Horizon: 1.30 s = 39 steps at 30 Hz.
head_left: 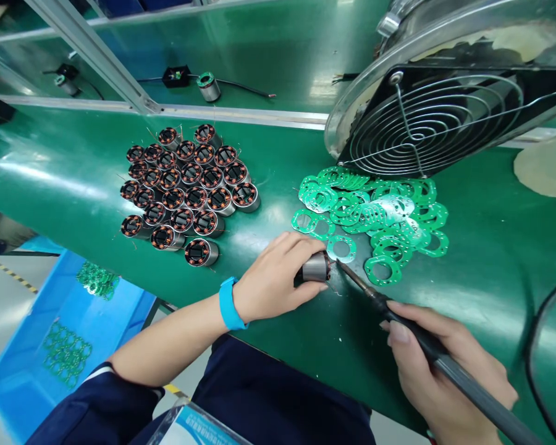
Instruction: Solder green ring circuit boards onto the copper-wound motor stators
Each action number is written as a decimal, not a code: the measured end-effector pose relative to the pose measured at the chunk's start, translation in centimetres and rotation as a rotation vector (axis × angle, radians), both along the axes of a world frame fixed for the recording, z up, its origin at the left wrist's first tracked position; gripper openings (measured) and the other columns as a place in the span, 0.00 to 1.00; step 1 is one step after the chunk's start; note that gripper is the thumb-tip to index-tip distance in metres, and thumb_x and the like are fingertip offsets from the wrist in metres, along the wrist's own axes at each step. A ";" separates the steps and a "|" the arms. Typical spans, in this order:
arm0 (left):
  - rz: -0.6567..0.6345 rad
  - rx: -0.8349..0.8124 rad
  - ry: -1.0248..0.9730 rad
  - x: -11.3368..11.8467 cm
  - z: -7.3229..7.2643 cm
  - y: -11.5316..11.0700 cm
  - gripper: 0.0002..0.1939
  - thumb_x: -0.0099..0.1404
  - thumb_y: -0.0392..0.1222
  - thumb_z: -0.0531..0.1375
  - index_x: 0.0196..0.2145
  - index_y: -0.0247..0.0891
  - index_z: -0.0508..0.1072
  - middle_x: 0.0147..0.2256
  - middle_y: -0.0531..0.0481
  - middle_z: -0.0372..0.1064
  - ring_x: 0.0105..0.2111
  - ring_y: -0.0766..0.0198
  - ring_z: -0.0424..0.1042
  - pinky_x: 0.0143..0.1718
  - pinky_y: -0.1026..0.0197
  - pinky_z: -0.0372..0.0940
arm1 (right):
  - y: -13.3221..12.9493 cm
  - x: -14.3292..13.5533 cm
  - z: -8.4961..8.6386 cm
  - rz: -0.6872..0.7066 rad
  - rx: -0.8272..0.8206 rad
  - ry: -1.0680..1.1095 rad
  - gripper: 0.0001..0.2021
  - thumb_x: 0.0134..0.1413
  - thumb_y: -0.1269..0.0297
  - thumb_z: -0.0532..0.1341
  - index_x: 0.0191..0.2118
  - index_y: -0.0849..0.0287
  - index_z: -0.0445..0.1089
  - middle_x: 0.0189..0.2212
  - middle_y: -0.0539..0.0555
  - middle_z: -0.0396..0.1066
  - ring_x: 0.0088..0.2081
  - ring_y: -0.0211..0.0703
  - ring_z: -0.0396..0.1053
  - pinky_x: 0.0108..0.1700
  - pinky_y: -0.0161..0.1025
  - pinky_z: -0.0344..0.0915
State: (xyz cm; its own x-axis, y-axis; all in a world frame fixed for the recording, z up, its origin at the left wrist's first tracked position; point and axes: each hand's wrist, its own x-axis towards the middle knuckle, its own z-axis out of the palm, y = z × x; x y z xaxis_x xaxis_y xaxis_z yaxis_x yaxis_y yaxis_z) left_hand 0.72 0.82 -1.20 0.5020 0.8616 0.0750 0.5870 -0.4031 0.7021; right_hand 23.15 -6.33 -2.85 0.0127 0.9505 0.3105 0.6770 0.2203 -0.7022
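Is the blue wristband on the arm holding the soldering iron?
No, the blue wristband sits just behind the left hand, while the right hand holds the soldering iron.

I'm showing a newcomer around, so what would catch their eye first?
Probably the heap of green ring-shaped circuit boards, right of centre, below the silver wire fan grille. Left of it stand copper-wound silver metal cylinders. In front, the left hand holds another cylinder and the right hand a dark soldering iron.

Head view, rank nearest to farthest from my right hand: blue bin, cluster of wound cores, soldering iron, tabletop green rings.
1. Soldering iron, in the right hand.
2. Tabletop green rings, ahead and left.
3. Cluster of wound cores, left of the rings.
4. Blue bin, at far lower left.
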 end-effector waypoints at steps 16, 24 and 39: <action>0.010 -0.008 -0.017 0.2 -0.1 0.1 0.18 0.63 0.40 0.63 0.50 0.34 0.67 0.47 0.40 0.71 0.47 0.53 0.69 0.50 0.50 0.66 | 0.7 0.0 0.4 0.126 -0.021 -0.008 0.16 0.66 0.64 0.56 0.57 0.51 0.65 0.36 0.48 0.81 0.35 0.41 0.80 0.38 0.35 0.74; 0.169 -0.370 -0.261 0.1 1.2 -0.3 0.19 0.59 0.43 0.66 0.45 0.39 0.66 0.43 0.47 0.71 0.42 0.57 0.71 0.45 0.53 0.68 | 1.9 -2.3 0.7 -0.023 -0.192 0.005 0.15 0.61 0.57 0.60 0.52 0.52 0.66 0.32 0.50 0.78 0.31 0.42 0.78 0.30 0.35 0.72; -0.089 -0.144 0.053 -0.8 0.6 -0.2 0.19 0.61 0.43 0.66 0.48 0.35 0.69 0.48 0.41 0.69 0.50 0.50 0.65 0.52 0.46 0.62 | 4.4 -3.8 1.6 0.193 -0.056 0.016 0.13 0.59 0.65 0.60 0.49 0.53 0.66 0.28 0.48 0.69 0.28 0.38 0.71 0.31 0.36 0.69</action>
State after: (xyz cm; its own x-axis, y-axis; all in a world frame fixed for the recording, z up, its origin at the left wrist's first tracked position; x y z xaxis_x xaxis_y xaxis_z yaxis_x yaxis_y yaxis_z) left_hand -0.05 0.59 -0.64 0.5769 0.8134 -0.0749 0.5912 -0.3526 0.7254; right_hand 19.37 -1.89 -1.26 -0.1670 0.9516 0.2579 0.6145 0.3050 -0.7276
